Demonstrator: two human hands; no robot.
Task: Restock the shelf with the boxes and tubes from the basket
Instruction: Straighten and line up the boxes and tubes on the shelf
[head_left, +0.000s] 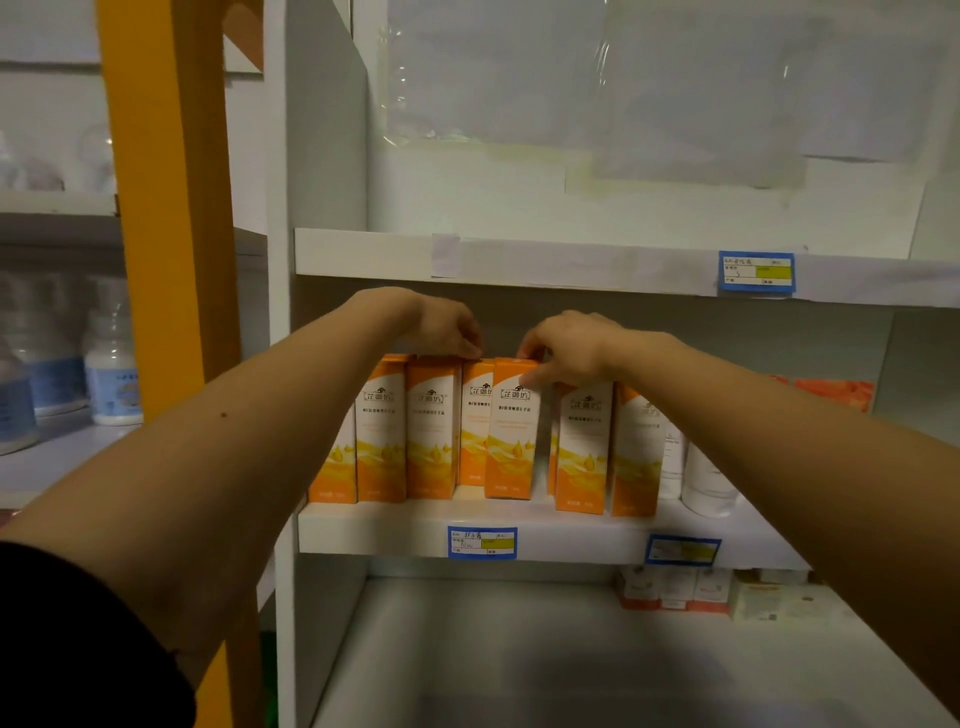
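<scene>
Both my forearms reach up and forward to the middle shelf (374, 530), wrists bent so the hands drop onto the tops of the cartons. My right hand (566, 348) pinches the top of one orange-and-white box (511, 431), thumb on its front face and fingers hooked over behind; that box stands upright a little forward of the others, near the middle of the row of boxes (382, 431). My left hand (449, 332) has its fingers curled down onto the top edges of the boxes just to the left, and I cannot tell whether it grips one or only rests there. White tubes (706, 483) stand at the right end of the row. Blue price labels (482, 543) sit on the white shelf lips. Small cartons (675, 590) lie on the shelf below, an orange upright post (166, 208) rises at left, and white bottles (111, 374) fill the neighbouring shelving beyond it.
</scene>
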